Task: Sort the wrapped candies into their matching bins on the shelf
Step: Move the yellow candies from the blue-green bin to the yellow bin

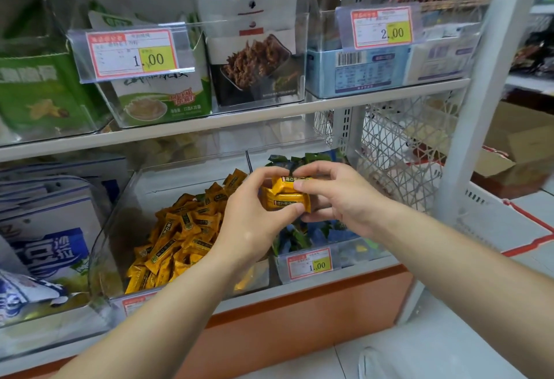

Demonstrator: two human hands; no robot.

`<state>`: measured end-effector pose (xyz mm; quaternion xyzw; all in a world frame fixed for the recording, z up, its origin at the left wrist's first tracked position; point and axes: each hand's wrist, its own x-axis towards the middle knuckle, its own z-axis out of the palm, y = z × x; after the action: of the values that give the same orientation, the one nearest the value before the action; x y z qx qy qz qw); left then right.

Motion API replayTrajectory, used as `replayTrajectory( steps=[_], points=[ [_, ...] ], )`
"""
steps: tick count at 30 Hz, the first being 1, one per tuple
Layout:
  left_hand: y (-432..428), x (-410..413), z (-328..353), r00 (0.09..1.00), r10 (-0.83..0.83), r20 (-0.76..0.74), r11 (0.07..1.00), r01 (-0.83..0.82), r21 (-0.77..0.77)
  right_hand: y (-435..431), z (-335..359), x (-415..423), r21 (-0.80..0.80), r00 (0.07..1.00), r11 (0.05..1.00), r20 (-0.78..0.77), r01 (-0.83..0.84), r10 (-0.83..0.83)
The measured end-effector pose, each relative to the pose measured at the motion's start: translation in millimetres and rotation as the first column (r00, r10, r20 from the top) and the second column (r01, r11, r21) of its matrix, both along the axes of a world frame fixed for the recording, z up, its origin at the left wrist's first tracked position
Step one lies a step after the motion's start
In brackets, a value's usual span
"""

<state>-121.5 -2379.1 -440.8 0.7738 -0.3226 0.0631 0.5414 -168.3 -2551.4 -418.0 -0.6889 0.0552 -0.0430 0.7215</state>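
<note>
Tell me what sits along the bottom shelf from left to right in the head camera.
Blue-and-white packs, bin of yellow candies, bin of blue-green candies, white wire basket. Left hand and right hand, gripping a few yellow candies, straddle both bins, so skipped.

A small stack of yellow candies [284,197] in shiny wrappers with dark labels is pinched between the left hand [254,222] and the right hand [338,198], above the divide between two clear bins; the left bin [115,219] holds a loose heap of yellow candies [180,234] of the same kind; the right bin [359,254] holds jumbled blue and green candies [299,239].
</note>
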Motion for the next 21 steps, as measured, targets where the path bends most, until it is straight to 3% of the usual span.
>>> replayTrajectory(
  steps=[4, 7, 10, 13, 15, 17, 19, 21],
  points=[
    [5.0, 1.9, 3.6, 0.998, -0.046, -0.035, 0.999, 0.045, -0.015, 8.7, -0.2, -0.9, -0.002, 0.996, 0.998, 0.059, 0.069, -0.069],
    [13.0, 6.9, 5.1, 1.0, -0.016, -0.004, 1.0, 0.016, -0.003, 10.0, 1.3, -0.4, -0.052, 0.997, 0.998, 0.081, 0.021, -0.017],
    [24.5, 16.2, 6.7, 0.995, 0.069, 0.068, 0.994, -0.075, 0.079, 6.1, 0.3, 2.8, -0.188, 0.992, 0.976, 0.041, -0.11, 0.12],
    [46.0, 33.0, 5.5, 0.962, 0.231, 0.145, 0.948, -0.256, 0.188, -1.5, -10.7, 15.9, -0.344, 0.993, 0.937, 0.119, 0.056, -0.016],
    [64.3, 44.4, 2.9, 0.932, 0.309, 0.189, 0.885, -0.355, 0.301, -10.7, -19.9, 24.6, -0.405, 0.963, 0.881, 0.209, 0.245, -0.171],
    [78.0, 52.1, -1.8, 0.898, 0.333, 0.288, 0.775, -0.435, 0.458, -20.8, -27.8, 30.8, -0.538, 0.943, 0.78, 0.261, 0.319, -0.206],
    [79.1, 52.8, -6.6, 0.869, 0.313, 0.382, 0.71, -0.482, 0.514, -26.4, -34.3, 35.4, -0.674, 0.961, 0.69, 0.25, 0.263, -0.121],
    [65.3, 45.3, -9.8, 0.894, 0.256, 0.367, 0.769, -0.418, 0.484, -25.0, -39.2, 40.2, -0.805, 0.982, 0.576, 0.186, 0.14, 0.021]
  ],
)
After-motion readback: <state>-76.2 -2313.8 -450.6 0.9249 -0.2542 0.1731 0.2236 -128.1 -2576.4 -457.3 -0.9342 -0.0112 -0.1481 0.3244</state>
